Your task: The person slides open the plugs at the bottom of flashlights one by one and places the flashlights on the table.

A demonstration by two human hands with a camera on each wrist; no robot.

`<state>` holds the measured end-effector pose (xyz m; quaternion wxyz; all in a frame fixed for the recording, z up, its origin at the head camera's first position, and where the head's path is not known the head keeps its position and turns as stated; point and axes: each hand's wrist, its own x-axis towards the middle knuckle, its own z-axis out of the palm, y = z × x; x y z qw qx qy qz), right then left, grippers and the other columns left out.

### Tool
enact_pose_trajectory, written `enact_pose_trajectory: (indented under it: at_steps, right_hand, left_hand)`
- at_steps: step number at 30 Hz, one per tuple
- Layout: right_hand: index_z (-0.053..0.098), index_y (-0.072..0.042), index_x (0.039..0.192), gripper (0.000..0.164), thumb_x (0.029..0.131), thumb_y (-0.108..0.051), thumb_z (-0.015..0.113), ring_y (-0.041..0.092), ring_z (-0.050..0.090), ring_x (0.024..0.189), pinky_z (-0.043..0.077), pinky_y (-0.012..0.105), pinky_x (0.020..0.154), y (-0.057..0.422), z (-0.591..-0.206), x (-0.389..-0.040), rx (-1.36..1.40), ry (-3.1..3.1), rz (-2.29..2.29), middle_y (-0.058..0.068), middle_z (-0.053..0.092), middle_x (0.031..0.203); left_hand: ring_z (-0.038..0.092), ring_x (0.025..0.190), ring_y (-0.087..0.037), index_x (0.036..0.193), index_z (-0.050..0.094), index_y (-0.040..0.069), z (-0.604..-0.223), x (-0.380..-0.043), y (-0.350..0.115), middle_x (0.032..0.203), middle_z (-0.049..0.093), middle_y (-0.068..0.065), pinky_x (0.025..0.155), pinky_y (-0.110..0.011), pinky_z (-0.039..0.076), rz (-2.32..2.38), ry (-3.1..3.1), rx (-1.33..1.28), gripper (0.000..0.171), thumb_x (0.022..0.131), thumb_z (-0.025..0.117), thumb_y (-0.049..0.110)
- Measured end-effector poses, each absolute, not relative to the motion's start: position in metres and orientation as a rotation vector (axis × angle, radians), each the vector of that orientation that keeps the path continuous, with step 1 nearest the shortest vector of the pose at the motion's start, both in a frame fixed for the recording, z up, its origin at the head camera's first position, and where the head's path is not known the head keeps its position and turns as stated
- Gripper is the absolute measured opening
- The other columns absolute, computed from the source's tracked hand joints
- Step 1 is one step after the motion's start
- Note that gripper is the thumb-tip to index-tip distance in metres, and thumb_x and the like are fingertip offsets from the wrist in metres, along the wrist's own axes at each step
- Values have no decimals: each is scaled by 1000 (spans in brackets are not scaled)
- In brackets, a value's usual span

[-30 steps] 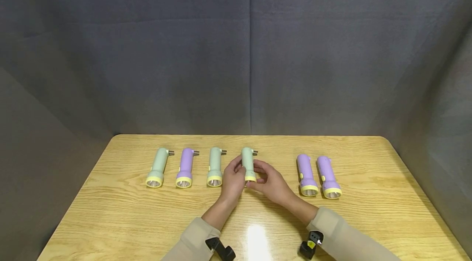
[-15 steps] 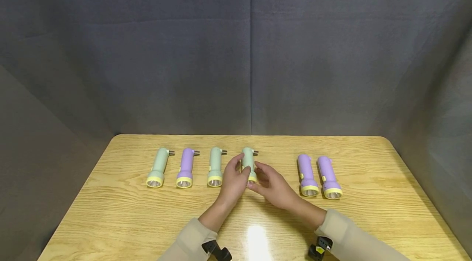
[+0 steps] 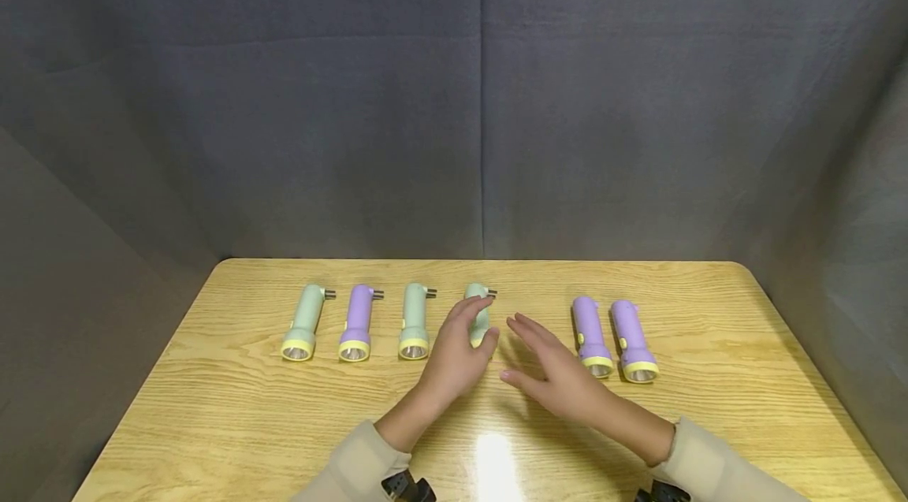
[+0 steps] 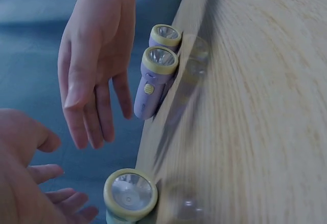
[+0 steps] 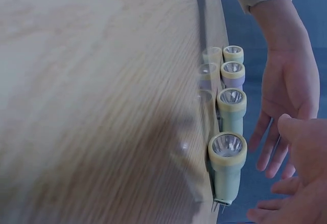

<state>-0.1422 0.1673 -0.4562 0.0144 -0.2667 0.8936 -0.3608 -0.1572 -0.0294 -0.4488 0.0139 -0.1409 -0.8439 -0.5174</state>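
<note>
Right now both hands are released, as I see it from my end: the left hand (image 3: 456, 354) has its thumb spread away from its extended fingers, and the right hand (image 3: 563, 382) is loosely spread too, fingertips toward the left.

I find the nearest green flashlight (image 5: 227, 177) by the left fingers, just apart from them in my wrist views; from the head, that hand covers part of it. It lies on the wooden table (image 3: 248, 423), its lens toward the person, metal prongs (image 3: 493, 293) sticking out to the right.

Farther left I count three more in a row, spaced apart with prongs out the same way: a second green flashlight (image 3: 414, 317), a purple flashlight (image 3: 358, 317) and an outermost green flashlight (image 3: 306, 318). Past the right hand, I have two purple flashlights (image 3: 587, 325) side by side, slightly slanted.

Toward me come beige sleeves (image 3: 358, 462) with dark devices (image 3: 409, 487) at the cuffs; behind everything hangs a grey curtain (image 3: 355, 132).
</note>
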Motion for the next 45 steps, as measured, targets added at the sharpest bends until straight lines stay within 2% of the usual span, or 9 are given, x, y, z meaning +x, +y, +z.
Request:
enact_pose_trajectory:
  at_steps: [4, 9, 17, 23, 27, 36, 40, 45]
  right_hand:
    - [34, 3, 155, 76, 98, -31, 70, 48, 33, 144, 39, 64, 108, 176, -451, -132, -812, 2782, -1124, 26, 31, 160]
    - [33, 2, 155, 75, 98, -31, 70, 49, 32, 144, 39, 66, 107, 190, -446, -122, -774, 2819, -1151, 27, 32, 160]
    - [32, 5, 155, 76, 96, -22, 73, 48, 37, 141, 43, 64, 105, 210, -443, -122, -721, 2885, -1180, 25, 34, 159]
    - [30, 11, 153, 78, 95, -18, 74, 54, 31, 142, 35, 69, 107, 220, -440, -123, -680, 2890, -1241, 32, 33, 157]
    - [28, 11, 154, 79, 97, -20, 73, 57, 31, 140, 38, 70, 105, 227, -443, -124, -579, 2886, -1266, 36, 28, 156]
    - [19, 15, 154, 85, 100, -28, 69, 59, 29, 139, 40, 70, 103, 235, -450, -128, -388, 2863, -1335, 40, 22, 157]
    - [14, 15, 155, 89, 100, -30, 68, 59, 26, 141, 45, 64, 102, 236, -455, -129, -317, 2803, -1375, 39, 17, 159]
    - [9, 16, 155, 89, 101, -22, 67, 59, 34, 137, 57, 48, 92, 237, -463, -131, -326, 2731, -1437, 39, 13, 160]
  left_hand:
    - [44, 139, -39, 143, 53, -1, -446, -158, -25, 150, 47, -20, 111, -54, 42, -1565, -2626, -506, 44, 102, 61, 12]
    - [54, 129, -35, 142, 55, 0, -444, -160, -18, 147, 50, -17, 104, -48, 50, -1542, -2635, -522, 44, 101, 62, 12]
    - [54, 129, -30, 144, 54, 4, -439, -165, -5, 148, 51, -12, 102, -45, 51, -1496, -2708, -576, 45, 101, 63, 13]
    - [55, 127, -30, 146, 52, 4, -436, -173, 8, 147, 52, -14, 100, -40, 52, -1437, -2766, -670, 46, 102, 63, 14]
    - [58, 124, -29, 145, 53, 4, -438, -182, 18, 144, 54, -15, 96, -34, 54, -1419, -2809, -658, 45, 102, 63, 14]
    - [57, 128, -28, 145, 54, 5, -442, -196, 39, 146, 54, -13, 98, -34, 54, -1629, -2869, -529, 44, 104, 61, 17]
    - [59, 126, -29, 145, 54, 2, -448, -200, 47, 144, 55, -15, 97, -34, 54, -1710, -2853, -509, 44, 103, 61, 16]
    - [60, 126, -29, 146, 52, 0, -457, -204, 56, 145, 55, -16, 94, -32, 56, -1872, -2826, -463, 46, 104, 61, 15]
